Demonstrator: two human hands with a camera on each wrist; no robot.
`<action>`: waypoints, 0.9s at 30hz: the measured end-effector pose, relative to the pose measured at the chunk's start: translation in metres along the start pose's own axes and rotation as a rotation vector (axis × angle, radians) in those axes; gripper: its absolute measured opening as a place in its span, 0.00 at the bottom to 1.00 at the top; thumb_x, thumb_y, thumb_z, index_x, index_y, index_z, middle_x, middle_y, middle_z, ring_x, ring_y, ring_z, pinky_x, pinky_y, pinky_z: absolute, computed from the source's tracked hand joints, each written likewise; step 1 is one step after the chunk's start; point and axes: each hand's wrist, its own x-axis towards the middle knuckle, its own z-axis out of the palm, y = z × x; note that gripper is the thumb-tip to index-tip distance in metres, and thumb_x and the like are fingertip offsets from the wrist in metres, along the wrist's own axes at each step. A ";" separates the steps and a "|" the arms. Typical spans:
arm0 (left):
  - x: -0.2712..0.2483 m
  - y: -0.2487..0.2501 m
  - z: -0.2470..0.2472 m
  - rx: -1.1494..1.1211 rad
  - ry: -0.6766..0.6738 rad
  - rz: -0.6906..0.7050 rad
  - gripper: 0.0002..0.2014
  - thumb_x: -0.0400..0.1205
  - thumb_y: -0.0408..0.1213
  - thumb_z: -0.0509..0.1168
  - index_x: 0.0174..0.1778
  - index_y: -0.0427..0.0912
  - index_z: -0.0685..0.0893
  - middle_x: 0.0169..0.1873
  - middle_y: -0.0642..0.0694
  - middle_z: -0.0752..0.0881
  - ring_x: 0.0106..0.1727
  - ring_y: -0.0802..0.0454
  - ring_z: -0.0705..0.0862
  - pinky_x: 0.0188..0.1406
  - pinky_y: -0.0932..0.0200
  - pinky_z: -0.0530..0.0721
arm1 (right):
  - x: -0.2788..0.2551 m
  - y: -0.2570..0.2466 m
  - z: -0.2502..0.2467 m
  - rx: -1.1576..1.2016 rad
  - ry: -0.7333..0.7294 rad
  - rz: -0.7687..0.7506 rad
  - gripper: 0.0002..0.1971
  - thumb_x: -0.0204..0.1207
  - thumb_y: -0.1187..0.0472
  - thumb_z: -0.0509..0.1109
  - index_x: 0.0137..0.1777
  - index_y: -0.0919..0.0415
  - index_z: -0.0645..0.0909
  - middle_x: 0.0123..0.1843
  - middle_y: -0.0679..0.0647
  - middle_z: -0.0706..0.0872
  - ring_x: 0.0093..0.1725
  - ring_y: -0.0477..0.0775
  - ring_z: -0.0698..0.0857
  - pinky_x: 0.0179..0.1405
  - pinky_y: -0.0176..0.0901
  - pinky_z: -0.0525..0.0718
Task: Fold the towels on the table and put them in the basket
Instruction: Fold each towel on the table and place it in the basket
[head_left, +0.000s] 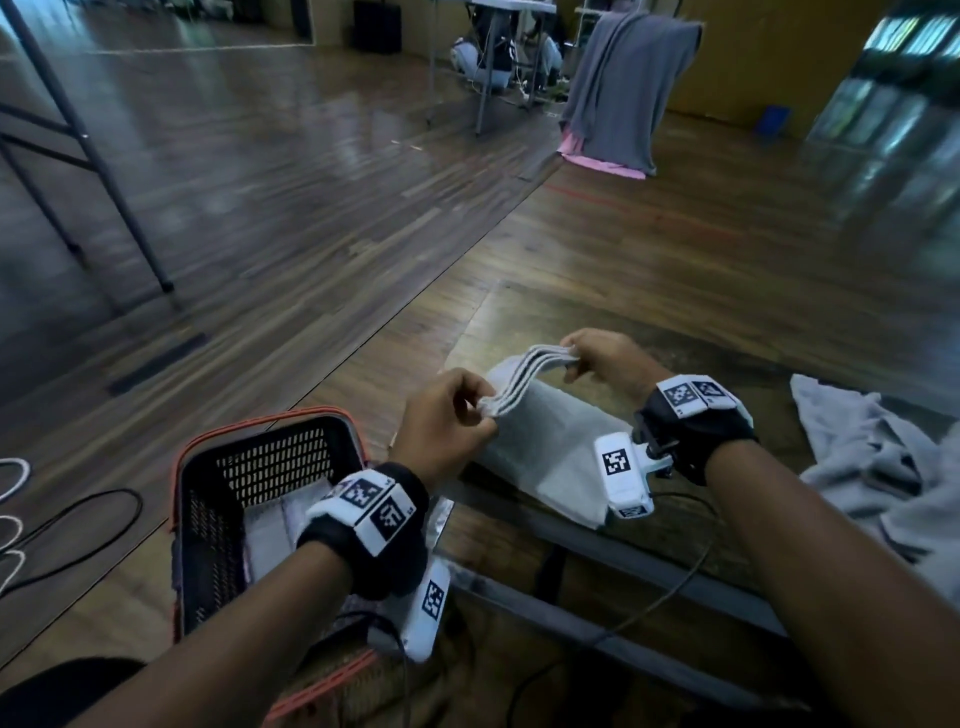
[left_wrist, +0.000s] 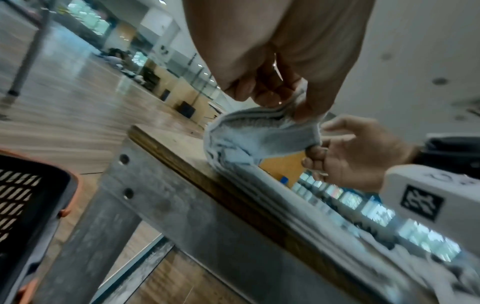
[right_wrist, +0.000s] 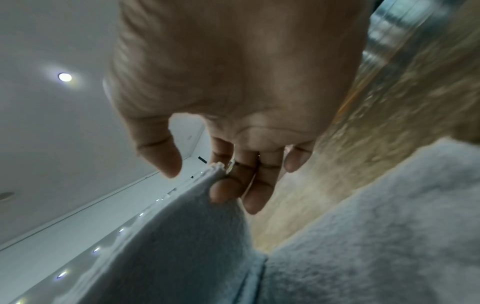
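Note:
A pale grey folded towel (head_left: 545, 447) lies on the wooden table (head_left: 649, 322) and hangs over its near edge. Its far end, several stacked layers, is raised off the table. My left hand (head_left: 452, 415) pinches the left corner of that layered end, and my right hand (head_left: 597, 358) pinches the right corner. The left wrist view shows the same towel (left_wrist: 259, 131) held between both hands, with my left hand (left_wrist: 283, 98) above it. In the right wrist view my right hand (right_wrist: 221, 174) has fingers curled on the towel (right_wrist: 182, 236) edge. A black basket (head_left: 249, 499) with an orange rim stands left of the table, light folded cloth inside it.
A crumpled grey towel (head_left: 883, 467) lies on the table at the right. Cables (head_left: 78, 519) run on the floor beside the basket. A metal frame leg (head_left: 88, 150) stands at far left, and a cloth-draped stand (head_left: 628, 88) stands far back.

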 end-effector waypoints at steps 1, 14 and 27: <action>-0.003 0.001 0.009 0.051 -0.040 0.046 0.09 0.67 0.24 0.70 0.40 0.40 0.84 0.36 0.48 0.83 0.33 0.56 0.77 0.35 0.68 0.74 | -0.003 0.006 -0.005 -0.005 -0.008 0.021 0.11 0.77 0.65 0.59 0.38 0.59 0.81 0.29 0.55 0.82 0.29 0.48 0.81 0.31 0.42 0.68; -0.024 0.014 0.081 0.699 -0.393 0.484 0.11 0.70 0.37 0.69 0.46 0.54 0.81 0.46 0.56 0.83 0.50 0.50 0.77 0.42 0.56 0.54 | -0.025 0.079 -0.041 -0.128 0.111 0.205 0.07 0.76 0.71 0.62 0.47 0.61 0.79 0.38 0.54 0.82 0.32 0.46 0.79 0.26 0.29 0.78; -0.006 0.014 0.076 0.519 -0.545 0.245 0.07 0.69 0.36 0.64 0.36 0.55 0.80 0.36 0.59 0.74 0.50 0.53 0.76 0.44 0.57 0.54 | -0.066 0.067 -0.040 -0.533 0.275 0.203 0.03 0.76 0.54 0.66 0.47 0.50 0.77 0.46 0.46 0.82 0.57 0.55 0.81 0.70 0.56 0.67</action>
